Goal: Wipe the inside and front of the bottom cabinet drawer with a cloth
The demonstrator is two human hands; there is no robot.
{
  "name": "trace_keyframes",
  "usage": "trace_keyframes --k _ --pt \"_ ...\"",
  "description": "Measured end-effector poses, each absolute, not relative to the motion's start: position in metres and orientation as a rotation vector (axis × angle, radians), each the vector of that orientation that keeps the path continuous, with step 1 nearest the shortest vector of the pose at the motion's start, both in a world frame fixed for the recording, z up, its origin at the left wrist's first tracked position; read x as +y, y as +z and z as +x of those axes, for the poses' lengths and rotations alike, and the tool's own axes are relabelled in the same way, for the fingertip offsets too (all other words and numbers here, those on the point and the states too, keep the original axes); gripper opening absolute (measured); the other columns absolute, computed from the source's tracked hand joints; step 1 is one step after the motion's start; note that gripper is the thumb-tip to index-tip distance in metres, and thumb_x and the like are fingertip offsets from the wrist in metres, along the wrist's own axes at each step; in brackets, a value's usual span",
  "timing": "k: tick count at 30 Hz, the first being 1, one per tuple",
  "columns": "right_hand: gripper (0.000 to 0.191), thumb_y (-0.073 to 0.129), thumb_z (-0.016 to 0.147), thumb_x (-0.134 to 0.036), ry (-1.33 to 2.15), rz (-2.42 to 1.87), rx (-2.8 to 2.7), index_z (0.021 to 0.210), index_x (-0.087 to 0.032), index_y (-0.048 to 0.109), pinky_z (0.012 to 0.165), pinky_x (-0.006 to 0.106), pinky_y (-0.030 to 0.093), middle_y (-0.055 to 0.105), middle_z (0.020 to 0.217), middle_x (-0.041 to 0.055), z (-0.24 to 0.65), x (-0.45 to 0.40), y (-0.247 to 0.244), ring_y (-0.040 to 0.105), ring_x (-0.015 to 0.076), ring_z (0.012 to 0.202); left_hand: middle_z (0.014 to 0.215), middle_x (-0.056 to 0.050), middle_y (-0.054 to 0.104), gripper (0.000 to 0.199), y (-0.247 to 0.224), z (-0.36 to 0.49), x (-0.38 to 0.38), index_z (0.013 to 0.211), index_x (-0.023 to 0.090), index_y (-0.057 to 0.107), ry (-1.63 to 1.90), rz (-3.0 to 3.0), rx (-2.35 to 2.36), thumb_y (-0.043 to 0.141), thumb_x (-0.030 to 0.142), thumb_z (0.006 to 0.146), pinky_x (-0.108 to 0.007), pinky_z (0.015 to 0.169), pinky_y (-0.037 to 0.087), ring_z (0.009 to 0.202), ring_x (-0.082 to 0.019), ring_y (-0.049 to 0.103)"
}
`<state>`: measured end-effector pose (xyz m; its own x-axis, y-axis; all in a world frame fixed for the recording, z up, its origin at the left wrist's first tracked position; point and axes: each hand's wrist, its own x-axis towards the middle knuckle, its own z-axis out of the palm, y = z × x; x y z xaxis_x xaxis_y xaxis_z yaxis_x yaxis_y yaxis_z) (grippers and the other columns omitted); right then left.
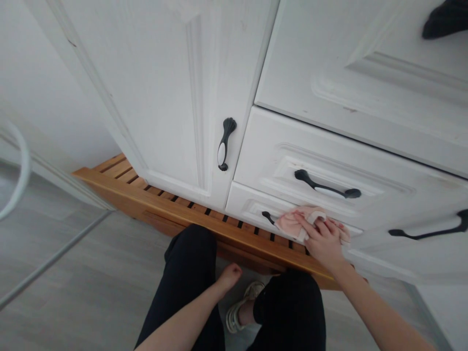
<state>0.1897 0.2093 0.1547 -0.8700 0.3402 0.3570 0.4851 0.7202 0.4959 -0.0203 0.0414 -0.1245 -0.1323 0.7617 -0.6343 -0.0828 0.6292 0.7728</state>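
Observation:
My right hand (pixel 324 240) presses a pink and white cloth (pixel 295 222) against the front of the lowest drawer (pixel 250 201), with its fingers bent into the fabric. The cloth covers part of that drawer's dark handle (pixel 268 217); only the handle's left end shows. Just above is the middle drawer (pixel 256 156) with a black and white handle (pixel 325 187). Closed into a loose fist, my left hand (pixel 230 276) rests between my knees, and nothing shows in it.
The white cabinet stands on a slatted wooden bench (pixel 164 207), whose front rail runs just ahead of my knees. A cabinet door (pixel 157 97) with a dark handle (pixel 225 144) is at left. A grey metal rod (pixel 54 261) and a white curved tube (pixel 22 165) stand at far left.

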Motion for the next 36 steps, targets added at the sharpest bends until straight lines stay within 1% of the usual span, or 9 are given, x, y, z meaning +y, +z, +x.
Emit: trace_keyframes --k 3,6,10,13,16,20,25,30,36 --pt "0.022 0.061 0.073 -0.007 -0.914 -0.788 -2.619 0.067 -0.024 0.074 0.1 0.047 0.033 0.068 0.124 0.0029 0.242 0.211 0.152 0.052 0.0271 0.103 0.068 0.004 0.056 0.014 -0.126 -0.019 0.041 0.078 0.015 0.058 0.745 0.636 1.576 0.058 0.02 0.091 -0.03 0.073 0.049 0.068 -0.012 0.055" --pt "0.02 0.06 0.075 -0.009 -0.859 -0.887 -2.491 0.065 -0.023 0.072 0.095 0.048 0.039 0.068 0.122 0.0054 0.278 0.205 0.148 0.051 0.0266 0.097 0.074 0.003 0.059 0.014 -0.127 -0.016 0.044 0.078 0.014 0.059 0.713 0.672 1.597 0.059 0.021 0.091 -0.031 0.075 0.05 0.072 -0.012 0.057" --pt "0.032 0.054 0.082 -0.008 -0.64 -0.867 -2.371 0.053 -0.02 0.06 0.092 0.045 0.044 0.065 0.124 0.0077 0.261 0.184 0.148 0.056 0.0253 0.104 0.076 0.002 0.06 0.013 -0.126 -0.01 0.045 0.079 0.014 0.06 0.692 0.697 1.597 0.059 0.02 0.091 -0.031 0.075 0.052 0.073 -0.012 0.058" --pt "0.024 0.052 0.085 -0.009 -0.44 -0.853 -2.186 0.086 -0.022 0.072 0.093 0.043 0.045 0.067 0.115 0.008 0.194 0.163 0.152 0.056 0.024 0.103 0.075 0.002 0.06 0.012 -0.122 -0.006 0.042 0.081 0.014 0.061 0.682 0.709 1.596 0.059 0.02 0.091 -0.032 0.076 0.052 0.073 -0.013 0.059" --pt "0.041 0.055 0.09 -0.017 -0.327 -0.682 -2.051 0.128 -0.028 0.061 0.099 0.041 0.043 0.066 0.118 0.0068 0.102 0.153 0.162 0.056 0.0219 0.101 0.078 0.001 0.062 0.012 -0.119 -0.009 0.038 0.082 0.014 0.062 0.675 0.717 1.603 0.058 0.021 0.091 -0.032 0.077 0.052 0.076 -0.013 0.06" --pt "0.046 0.051 0.094 -0.022 -0.495 -0.497 -2.185 0.138 -0.033 0.054 0.104 0.039 0.038 0.062 0.134 0.0021 0.001 0.171 0.163 0.05 0.0241 0.122 0.083 0.0 0.064 0.013 -0.114 -0.018 0.036 0.085 0.014 0.063 0.684 0.718 1.626 0.058 0.023 0.092 -0.034 0.08 0.053 0.08 -0.014 0.061" --pt "0.056 0.043 0.095 -0.014 -0.49 -0.441 -2.559 0.149 -0.027 0.041 0.102 0.034 0.037 0.058 0.141 0.0012 -0.03 0.197 0.117 0.052 0.0197 0.127 0.088 -0.002 0.066 0.014 -0.113 -0.022 0.043 0.088 0.014 0.063 0.718 0.693 1.625 0.057 0.025 0.093 -0.035 0.082 0.053 0.084 -0.015 0.062" --pt "0.048 0.04 0.095 -0.011 -0.269 -0.362 -2.906 0.142 -0.02 0.049 0.101 0.035 0.038 0.057 0.142 0.0072 -0.009 0.2 0.064 0.049 0.0206 0.133 0.082 0.0 0.064 0.012 -0.115 -0.016 0.046 0.085 0.014 0.062 0.718 0.683 1.608 0.058 0.022 0.092 -0.035 0.082 0.052 0.081 -0.015 0.062" --pt "0.026 0.056 0.092 -0.019 -0.235 -0.146 -3.033 0.116 -0.016 0.064 0.104 0.042 0.041 0.067 0.122 0.0064 -0.002 0.204 0.051 0.057 0.0214 0.119 0.083 0.0 0.064 0.013 -0.113 -0.02 0.044 0.084 0.014 0.062 0.718 0.692 1.617 0.057 0.022 0.092 -0.034 0.08 0.052 0.08 -0.014 0.061"
